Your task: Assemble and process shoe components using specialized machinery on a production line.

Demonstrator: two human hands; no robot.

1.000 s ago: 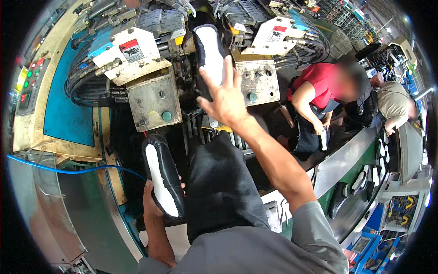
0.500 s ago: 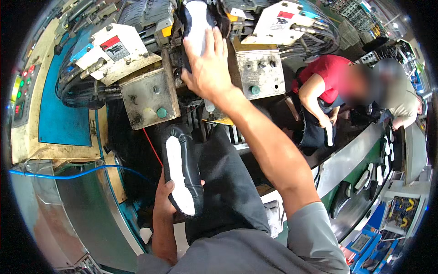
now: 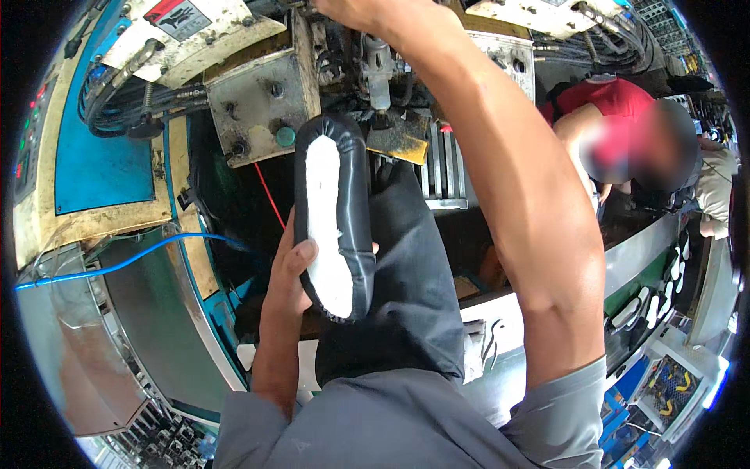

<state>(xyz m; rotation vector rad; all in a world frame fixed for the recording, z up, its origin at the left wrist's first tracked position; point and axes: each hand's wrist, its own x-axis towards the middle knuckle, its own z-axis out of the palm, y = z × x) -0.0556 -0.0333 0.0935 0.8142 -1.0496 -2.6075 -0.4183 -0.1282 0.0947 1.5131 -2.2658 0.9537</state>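
Observation:
My left hand [image 3: 291, 273] is wrapped round the lower part of a black shoe upper [image 3: 355, 203], thumb on its edge. The upper is held sole side up over my lap, with a long white insole board [image 3: 323, 211] along its underside. Toward the top edge my right arm stretches out over the machine [image 3: 266, 102]. Only part of my right hand [image 3: 348, 11] shows there; its fingers are cut off by the picture's rim, and what they touch is hidden.
Metal boxes with a green button [image 3: 285, 137] and hoses [image 3: 117, 102] stand ahead. A blue air line [image 3: 148, 250] crosses at left. To the right, a person in red [image 3: 601, 102] bends beside a conveyor [image 3: 625, 266] carrying several white-soled shoe pieces.
The view has shifted, and the shoe at the machine has left the picture. My right hand has gone from that shoe to the top edge. The held upper appears higher and more upright.

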